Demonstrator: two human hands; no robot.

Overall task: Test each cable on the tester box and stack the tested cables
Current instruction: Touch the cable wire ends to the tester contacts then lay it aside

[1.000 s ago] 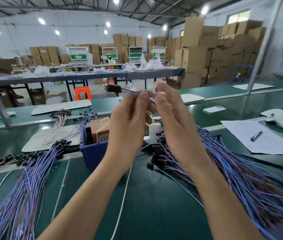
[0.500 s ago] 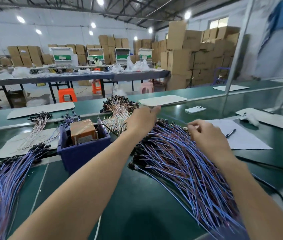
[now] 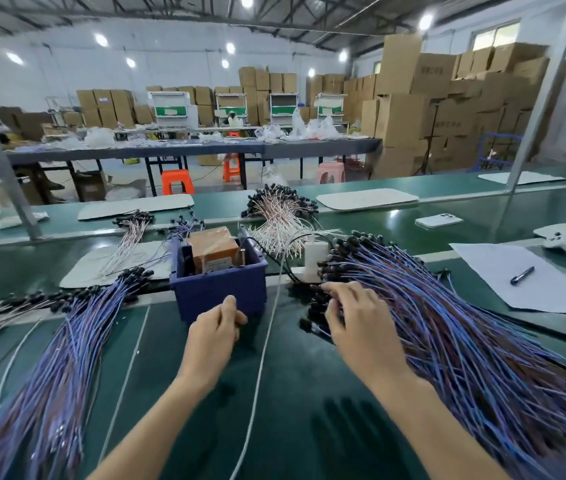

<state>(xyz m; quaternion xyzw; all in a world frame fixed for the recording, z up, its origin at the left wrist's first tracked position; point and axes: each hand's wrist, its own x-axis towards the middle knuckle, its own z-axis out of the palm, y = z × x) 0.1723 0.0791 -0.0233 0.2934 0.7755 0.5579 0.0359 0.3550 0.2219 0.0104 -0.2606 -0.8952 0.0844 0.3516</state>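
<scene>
Both hands have come back toward me since the frame half a second ago. My left hand (image 3: 217,327) has left the far end of the cables and now sits just in front of the blue bin (image 3: 219,289). My right hand (image 3: 357,317) has slid to the plug ends of the right pile (image 3: 465,334), which I take to be the untested stock. I read that as one cable finished and the next being picked.

Left fingers are curled, thumb against forefinger; whether they pinch a wire end I cannot tell. Right fingers are spread and bent, tips down among the black plugs, with nothing lifted clear.

At frame centre the tester box (image 3: 212,249), a tan block under glossy film, stands inside the bin. All the cables are thin, limp blue-and-violet strands ending in stubby black moulded plugs. At lower left lies the left pile (image 3: 66,358), probably the tested stack, fanned out on the smooth, shiny green belt (image 3: 309,375).
</scene>
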